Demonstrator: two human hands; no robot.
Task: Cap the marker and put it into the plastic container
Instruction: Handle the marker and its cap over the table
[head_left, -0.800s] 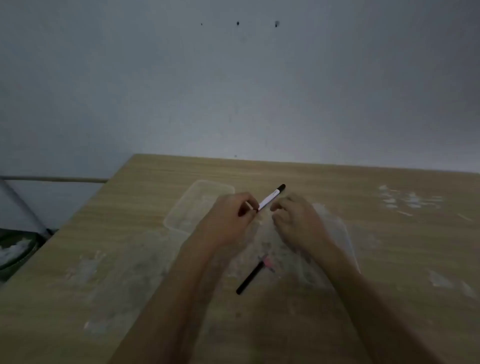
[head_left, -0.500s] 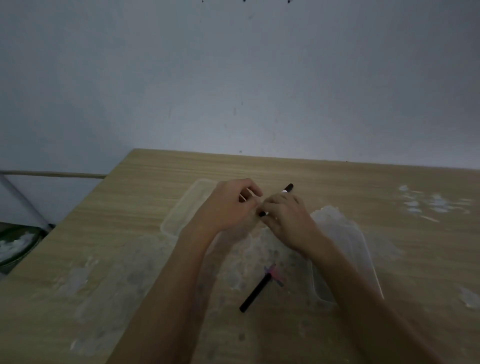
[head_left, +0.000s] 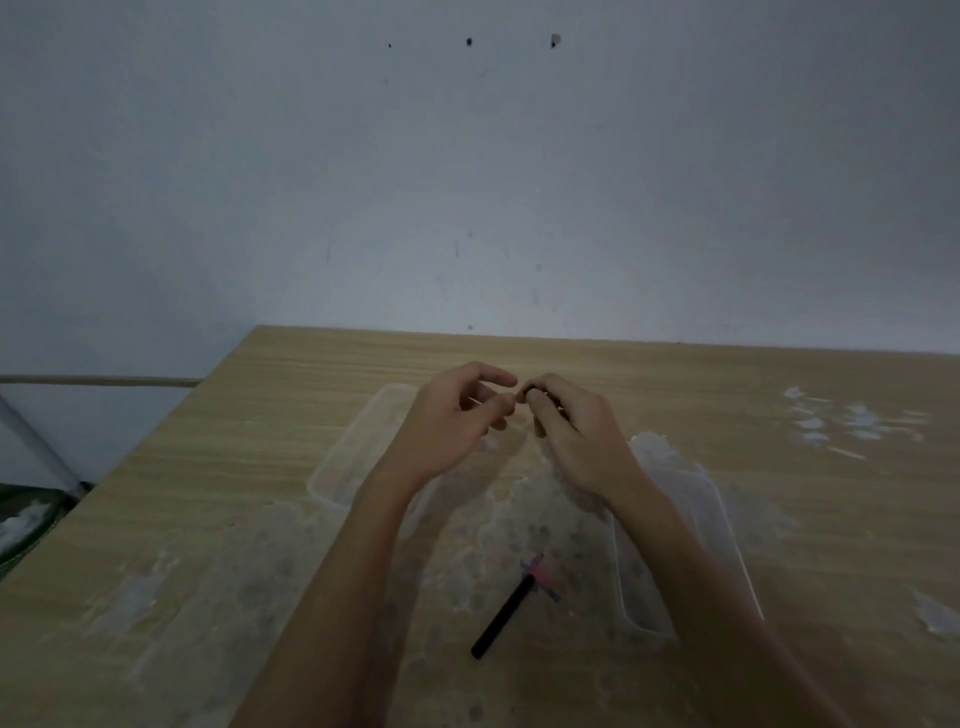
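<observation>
My left hand and my right hand meet fingertip to fingertip above the table. Both pinch the marker, of which only a small dark bit shows between the fingers. The rest is hidden inside my right hand, and I cannot tell whether the cap is on. A clear plastic container lies on the table under my right forearm. A second clear plastic piece lies under my left wrist.
Another black marker lies on the wooden table between my forearms, with a pink scrap at its far end. White smears mark the tabletop. The table's left edge drops off to the floor. A grey wall stands behind the table.
My right hand has closed over the marker, so its black end no longer sticks out. Both hands have come together at the fingertips.
</observation>
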